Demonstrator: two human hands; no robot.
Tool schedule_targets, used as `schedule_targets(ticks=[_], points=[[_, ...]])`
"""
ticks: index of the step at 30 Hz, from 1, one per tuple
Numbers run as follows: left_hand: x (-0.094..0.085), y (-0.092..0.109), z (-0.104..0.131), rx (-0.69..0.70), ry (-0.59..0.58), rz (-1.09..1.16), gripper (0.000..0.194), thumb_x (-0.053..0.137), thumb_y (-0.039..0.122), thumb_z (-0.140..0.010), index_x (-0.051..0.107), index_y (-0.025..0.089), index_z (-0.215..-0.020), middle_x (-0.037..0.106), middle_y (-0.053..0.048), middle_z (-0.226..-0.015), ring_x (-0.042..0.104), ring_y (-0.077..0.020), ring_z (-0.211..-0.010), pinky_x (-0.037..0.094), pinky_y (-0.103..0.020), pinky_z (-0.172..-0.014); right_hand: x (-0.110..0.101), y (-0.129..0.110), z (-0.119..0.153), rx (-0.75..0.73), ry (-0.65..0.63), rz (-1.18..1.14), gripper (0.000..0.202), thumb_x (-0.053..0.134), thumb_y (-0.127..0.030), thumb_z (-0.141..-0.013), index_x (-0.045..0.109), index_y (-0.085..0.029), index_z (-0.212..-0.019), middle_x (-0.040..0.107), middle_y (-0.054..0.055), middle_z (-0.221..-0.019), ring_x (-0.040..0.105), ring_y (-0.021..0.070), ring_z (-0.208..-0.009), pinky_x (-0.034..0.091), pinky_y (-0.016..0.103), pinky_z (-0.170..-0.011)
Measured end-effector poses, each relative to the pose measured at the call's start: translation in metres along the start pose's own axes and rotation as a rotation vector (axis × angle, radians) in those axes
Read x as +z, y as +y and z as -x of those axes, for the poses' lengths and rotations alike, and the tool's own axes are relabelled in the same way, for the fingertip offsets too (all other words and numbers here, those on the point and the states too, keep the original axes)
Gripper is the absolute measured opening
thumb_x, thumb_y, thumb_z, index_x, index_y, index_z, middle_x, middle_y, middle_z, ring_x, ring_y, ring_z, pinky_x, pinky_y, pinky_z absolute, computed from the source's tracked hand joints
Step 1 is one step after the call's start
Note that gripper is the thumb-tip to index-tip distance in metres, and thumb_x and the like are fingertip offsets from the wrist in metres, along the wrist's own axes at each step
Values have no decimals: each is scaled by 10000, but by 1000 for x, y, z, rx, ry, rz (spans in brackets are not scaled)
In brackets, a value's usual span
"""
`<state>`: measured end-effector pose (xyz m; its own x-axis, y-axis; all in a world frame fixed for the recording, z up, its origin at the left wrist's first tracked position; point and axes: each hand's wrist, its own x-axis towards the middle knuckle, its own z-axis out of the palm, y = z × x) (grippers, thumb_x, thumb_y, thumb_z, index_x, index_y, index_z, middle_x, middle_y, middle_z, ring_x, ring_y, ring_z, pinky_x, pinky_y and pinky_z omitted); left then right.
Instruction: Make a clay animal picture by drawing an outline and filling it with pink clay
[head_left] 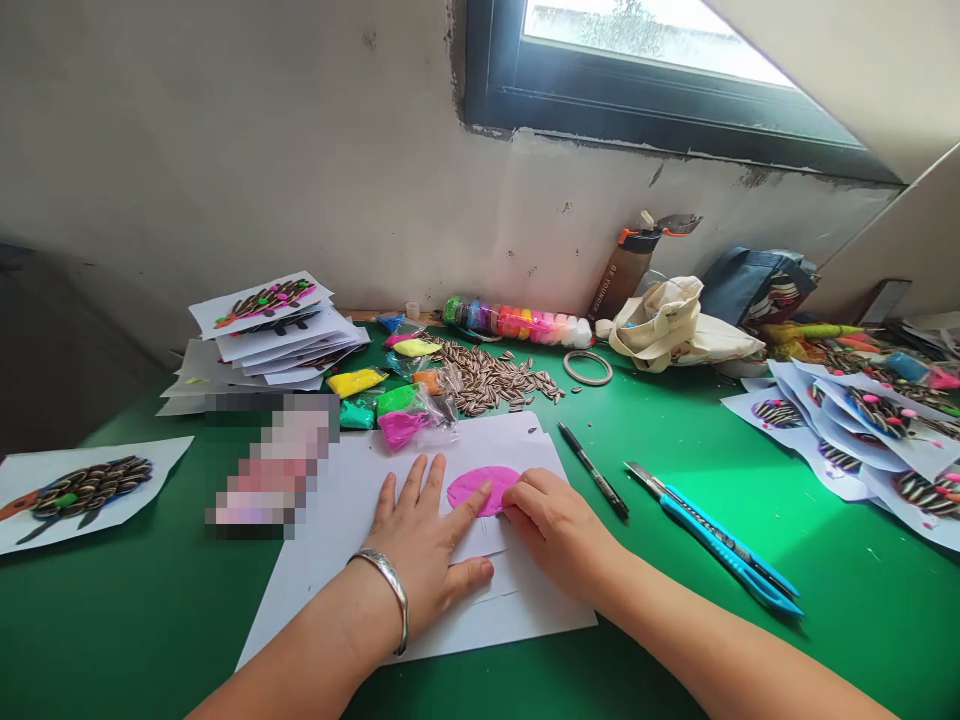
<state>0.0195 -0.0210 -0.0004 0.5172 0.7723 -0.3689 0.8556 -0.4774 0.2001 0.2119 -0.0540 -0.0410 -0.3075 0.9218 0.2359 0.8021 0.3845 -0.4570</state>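
One flat pink oval of clay-like material [472,487] lies on white paper sheets [322,580]. The person's left hand [420,535] has its fingers spread apart, the index fingertip on the oval; the right hand [555,525] has its fingers bunched together at the right edge, whether pinching cannot be told. Beyond are one black pen [592,470], one blue-handled cutter [716,545] and one brown bottle [624,280] reading "BE YOUNGER".

The only view looks from the person's head, forward and down over the desk [697,650], near enough that both hands [416,530] sit low and central, and reaches the wall [225,150] and window [637,35] beyond; the dim left edge is hard to make out.
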Motion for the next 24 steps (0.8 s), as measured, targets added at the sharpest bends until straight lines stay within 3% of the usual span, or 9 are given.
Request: schedule_targets(ticks=[6,15,24], points=[[2,-1,-1,8,16,1,693,541,575,-790,271,424,-1410,116,-96,-1553,5,-392,-1392,46,-625,-1068,7,-12,-4,-84,42,33,158,437,-134,-884,582,-173,-834,554,49,-789,483,170,-716,380,276,-649],[1,0,0,3,7,0,685,546,557,-789,290,412,-1407,115,-126,-1547,1,-388,-1389,39,-615,-1070,15,-14,-4,-68,35,106,146,443,-126,-878,580,-172,-857,562,64,-798,479,190,-738,388,310,-685],[1,-1,1,-9,19,8,679,539,558,-793,261,437,-1401,130,-126,-1543,7,-381,-1387,41,-613,-1069,-4,-1,2,18,26,-3,178,424,-118,-903,566,-176,-813,538,49,-781,485,164,-721,396,263,-652]])
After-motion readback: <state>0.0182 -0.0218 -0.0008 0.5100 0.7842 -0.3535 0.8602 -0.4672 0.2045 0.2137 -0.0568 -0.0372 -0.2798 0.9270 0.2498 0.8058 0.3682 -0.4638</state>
